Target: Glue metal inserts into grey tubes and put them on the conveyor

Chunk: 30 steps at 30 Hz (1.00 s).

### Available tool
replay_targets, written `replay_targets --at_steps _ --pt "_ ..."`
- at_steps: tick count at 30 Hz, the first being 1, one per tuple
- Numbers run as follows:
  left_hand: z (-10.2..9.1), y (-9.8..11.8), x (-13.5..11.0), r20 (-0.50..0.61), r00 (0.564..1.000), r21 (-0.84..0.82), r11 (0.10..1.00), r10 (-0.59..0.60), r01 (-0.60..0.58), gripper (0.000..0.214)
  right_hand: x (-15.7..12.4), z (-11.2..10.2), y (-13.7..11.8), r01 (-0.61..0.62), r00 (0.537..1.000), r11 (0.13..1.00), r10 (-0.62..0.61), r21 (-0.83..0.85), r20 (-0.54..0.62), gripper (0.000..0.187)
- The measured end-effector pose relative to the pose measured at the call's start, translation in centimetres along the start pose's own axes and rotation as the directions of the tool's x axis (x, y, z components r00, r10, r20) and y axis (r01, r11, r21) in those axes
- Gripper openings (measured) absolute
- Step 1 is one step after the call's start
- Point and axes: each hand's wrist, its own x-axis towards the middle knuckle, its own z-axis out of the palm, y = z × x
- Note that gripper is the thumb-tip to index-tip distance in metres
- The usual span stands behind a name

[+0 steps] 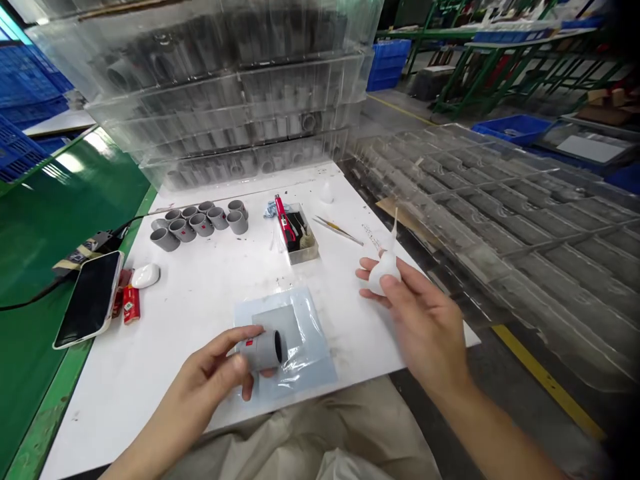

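Gray tube (261,353), marked with a small red patch, lies sideways in the grasp of a worker's left hand (207,375), its dark open end turned away from the palm. The thumb is on the near side, the index finger reaches over the top, and other fingers curl beneath. Under that grip, a pale blue sheet (320,363) with shiny clear film spreads over the white work surface (195,300); whether the tube touches it cannot be told.

Off to the right of the tube, the worker's right hand (427,320) grasps a white squeeze bottle (383,275) between thumb and fingers, its thin nozzle pointing upward. Beyond and between the two grips sits a small open box (305,255), with a red-and-black tool (285,223) leaning in it. A pair of tweezers (339,230) lies between the box and the bottle, and a small white object (327,193) stands farther out.

Ahead and to the left of the left hand's hold, more gray tubes (201,225) stand in a close group. Nearer, also left of that hold, are a phone (90,300), a white rounded case (146,275) and a red packet (131,305). Stacked clear bins (235,110) rise beyond both hands.
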Motion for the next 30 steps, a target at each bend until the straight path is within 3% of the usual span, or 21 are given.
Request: replay_targets --at_steps 2,5,10,13,18,22,25,30 --pt "0.1 -0.2 -0.4 0.034 0.999 -0.007 1.000 -0.022 0.022 0.062 -1.7 0.5 0.7 -0.010 1.000 0.999 0.011 0.040 -0.021 0.039" --pt "0.0 -0.3 -0.9 -0.020 1.000 0.060 0.998 -0.024 0.025 0.058 -4.1 1.0 1.7 -0.005 1.000 1.000 0.005 -0.015 -0.013 0.038" --pt "-1.2 -0.8 -1.3 -0.086 0.995 0.298 0.954 0.044 -0.016 0.056 -6.3 1.5 2.8 0.223 0.974 0.974 -0.225 -0.031 -0.043 0.017" --pt "-1.4 -0.7 -1.2 -0.035 0.999 0.275 0.961 -0.016 0.025 0.053 -6.7 2.2 3.2 0.335 0.942 0.942 -0.334 -0.005 0.032 0.012" --pt "-1.2 -0.6 -0.8 -0.001 0.999 0.205 0.977 -0.050 0.049 0.055 -7.5 3.8 3.5 0.413 0.909 0.904 -0.401 -0.110 0.116 0.038" --pt "-1.2 -0.7 -0.6 -0.023 0.998 0.191 0.979 -0.061 0.065 0.055 -7.7 5.1 3.5 0.514 0.856 0.853 -0.503 -0.091 0.121 0.026" --pt "-1.1 -0.6 -0.4 -0.025 0.997 0.195 0.978 -0.074 0.077 0.052 -7.4 5.6 3.4 0.518 0.852 0.852 -0.505 -0.082 0.135 0.022" --pt "-0.8 -0.2 -0.4 -0.019 0.997 0.197 0.978 -0.069 0.072 0.050 -7.4 5.9 3.4 0.435 0.897 0.898 -0.426 -0.070 0.116 0.021"
